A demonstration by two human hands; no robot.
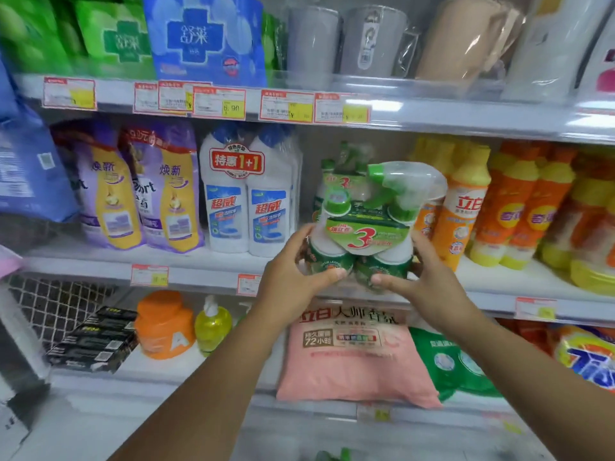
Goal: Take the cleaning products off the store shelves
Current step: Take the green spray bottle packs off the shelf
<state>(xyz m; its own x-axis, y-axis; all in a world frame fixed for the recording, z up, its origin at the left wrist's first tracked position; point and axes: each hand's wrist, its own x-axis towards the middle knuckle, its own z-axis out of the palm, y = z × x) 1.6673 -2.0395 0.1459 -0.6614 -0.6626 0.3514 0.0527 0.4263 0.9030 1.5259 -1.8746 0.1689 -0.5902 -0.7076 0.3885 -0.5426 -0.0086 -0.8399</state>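
While both arms reach forward at the middle shelf (199,261), the left hand (293,271) and right hand (422,277) clasp a shrink-wrapped green spray-cleaner pack (362,227) between them. Left hand: palm against the pack's left side, thumb curled across the lower front. Right hand: cupping the right side, fingers wrapped around low on the pack. The pack sits upright, held just in front of the shelf edge; whether its base touches the shelf, cannot tell. It shows a green-and-clear trigger sprayer (406,181) at top right, a green cap at top left, a green band with a red "3".

Just behind it, far in the gap: a second similar green pack (336,168).

Left of the gap: twin white toilet-cleaner bottles (246,194) with blue caps, then purple-and-yellow refill pouches (133,191).

Right: orange-and-yellow dish-soap bottles (466,207), crowded.

Lower shelf, under the hands: pink detergent bag (356,357), lying flat. Further left, orange tub (163,327) and a small yellow pump bottle (213,324).

Upper shelf: blue and green packets, grey cups (346,41). Price tags (219,103) along the rail.
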